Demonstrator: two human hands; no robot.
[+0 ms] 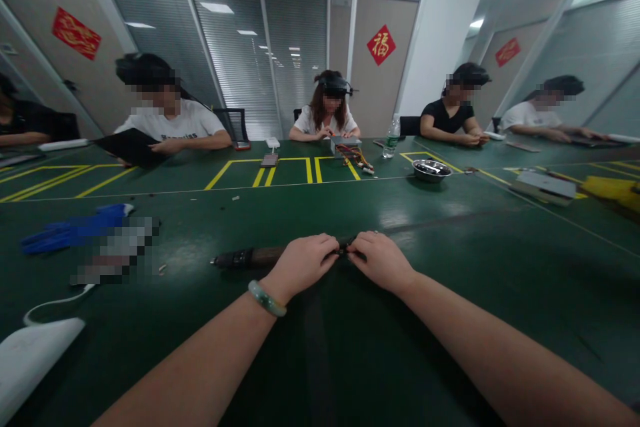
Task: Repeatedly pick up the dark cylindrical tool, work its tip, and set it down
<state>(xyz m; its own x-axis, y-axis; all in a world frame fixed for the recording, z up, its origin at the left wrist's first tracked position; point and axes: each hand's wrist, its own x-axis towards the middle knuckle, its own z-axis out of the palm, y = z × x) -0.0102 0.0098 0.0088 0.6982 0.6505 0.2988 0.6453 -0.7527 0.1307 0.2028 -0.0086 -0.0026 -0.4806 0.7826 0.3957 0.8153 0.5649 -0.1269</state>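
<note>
A metal bowl [431, 177] sits near a water bottle [391, 139] on a green table [480, 240], a blue glove [75, 230] lying at left.

A single wide view across a green table [450, 320] is taken from a camera worn on the head, pointed forward and down. Closest, the forearms [220, 353] are seen from above, cut off along the lower edges, and lead to the left hand [303, 261] and right hand [384, 261], which are shown near the middle. Farther off, people [327, 128] across the table are viewed from the front, backed by glass partitions [240, 47]. Toward both sides, upright frames are shown leaning.
</note>
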